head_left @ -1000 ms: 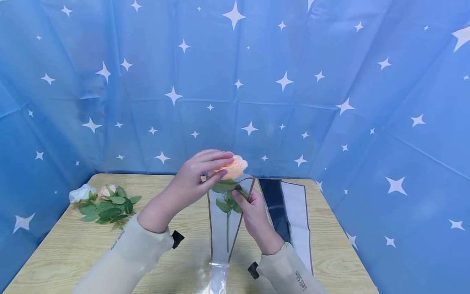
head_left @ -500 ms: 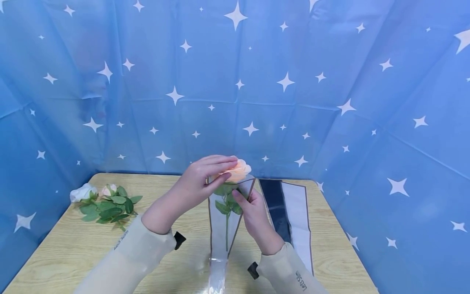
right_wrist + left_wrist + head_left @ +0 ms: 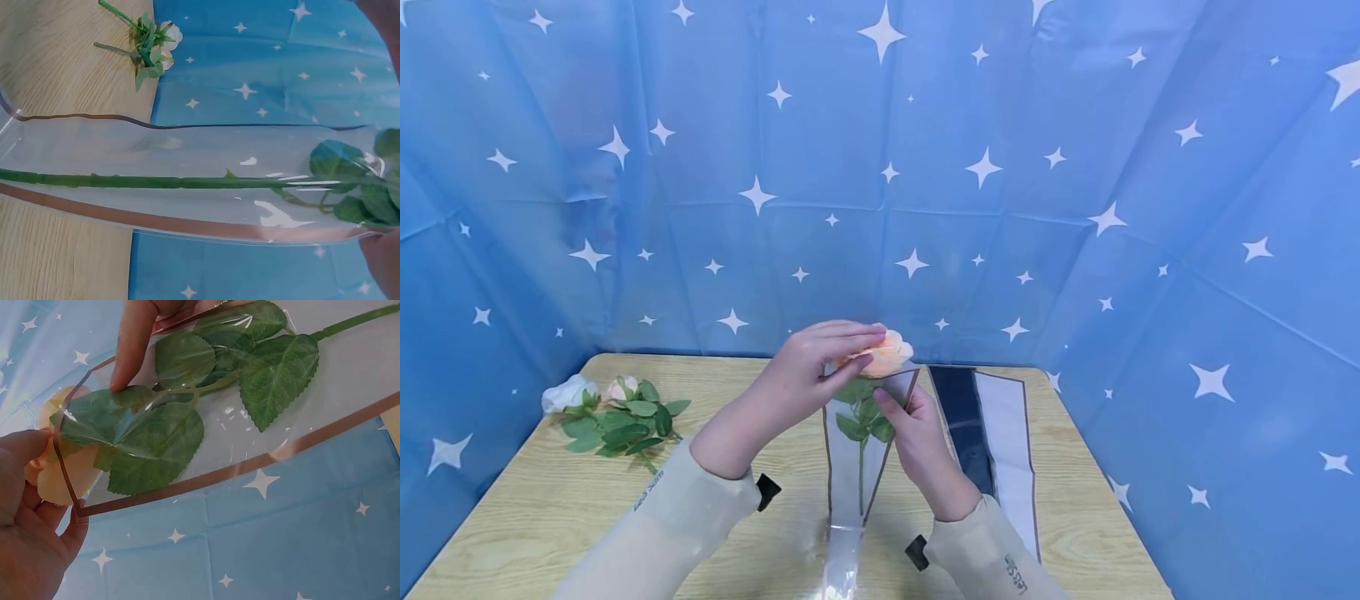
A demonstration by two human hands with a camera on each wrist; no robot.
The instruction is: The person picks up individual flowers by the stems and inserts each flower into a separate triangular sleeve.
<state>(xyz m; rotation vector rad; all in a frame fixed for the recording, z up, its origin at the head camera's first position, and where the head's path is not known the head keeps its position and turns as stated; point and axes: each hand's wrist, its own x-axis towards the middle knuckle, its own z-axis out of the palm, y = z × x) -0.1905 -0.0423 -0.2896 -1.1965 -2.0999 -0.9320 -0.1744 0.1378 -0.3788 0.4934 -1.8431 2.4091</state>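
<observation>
A peach artificial rose [image 3: 891, 350] stands in a clear plastic flower sleeve [image 3: 842, 475] with brown edging. Its leaves and green stem show through the film, while the bloom sits above the opening. My left hand [image 3: 808, 367] holds the bloom between thumb and fingers. In the left wrist view, the bloom [image 3: 65, 481] is partly behind the sleeve's edge. With thumb in front, my right hand [image 3: 925, 442] grips the sleeve's right edge near the leaves. In the right wrist view, the stem [image 3: 144, 181] runs lengthwise inside the sleeve.
White and pale pink artificial roses [image 3: 617, 412] lie at the table's left. Flat dark and white sleeves with brown edging [image 3: 1003, 433] lie to the right, partly behind my right forearm. A blue star-patterned curtain [image 3: 880, 167] surrounds the wooden table [image 3: 760, 533].
My left hand and the bloom have shifted slightly right and down. Over the last half second, the leaves and the sleeve's top edge have dropped a little. My right hand keeps its grip.
</observation>
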